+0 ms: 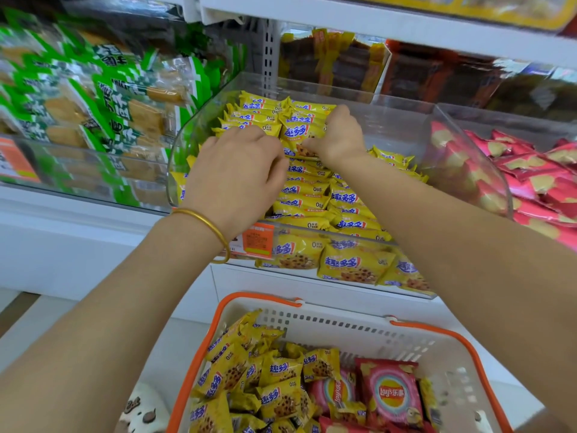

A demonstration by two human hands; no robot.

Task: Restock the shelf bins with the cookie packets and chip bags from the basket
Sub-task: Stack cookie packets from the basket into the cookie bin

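Note:
A clear shelf bin (406,120) holds rows of yellow cookie packets (307,195). Both my hands reach into it. My right hand (338,135) grips an upright yellow packet (296,131) near the back of the bin, fingers curled over its top edge. My left hand (240,170), a gold bangle on its wrist, lies with curled fingers on the packets at the bin's left; what its fingertips hold is hidden. Below, a white basket with orange handles (343,329) holds several yellow cookie packets (274,379) and red chip bags (393,395).
A bin of green-wrapped snacks (93,98) stands to the left, a bin of pink-red packets (530,182) to the right. Brown and yellow packs (337,64) fill the shelf behind. An orange price tag (257,242) sticks on the bin front. A white shelf edge (374,17) runs overhead.

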